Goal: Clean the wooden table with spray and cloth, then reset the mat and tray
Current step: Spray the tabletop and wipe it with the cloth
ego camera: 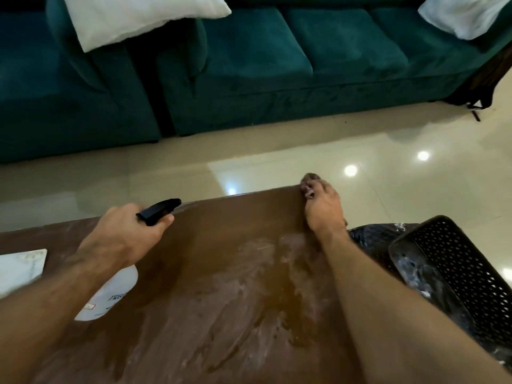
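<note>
The wooden table (221, 273) fills the lower view, its top streaked with whitish wet smears. My left hand (124, 234) grips a spray bottle (113, 295) by its black trigger head, which points toward the table's far edge; the white body hangs under my wrist. My right hand (322, 209) is at the far edge of the table, closed on a small brownish cloth (310, 180) that shows past my fingertips. A black perforated tray (465, 275) sits tilted at the right, over a dark shiny mat (371, 234).
A teal sofa (249, 67) with white pillows (138, 15) stands beyond a strip of glossy cream floor (388, 151). A white flat object (19, 267) lies at the table's left edge. A dark stand (482, 87) stands at the far right.
</note>
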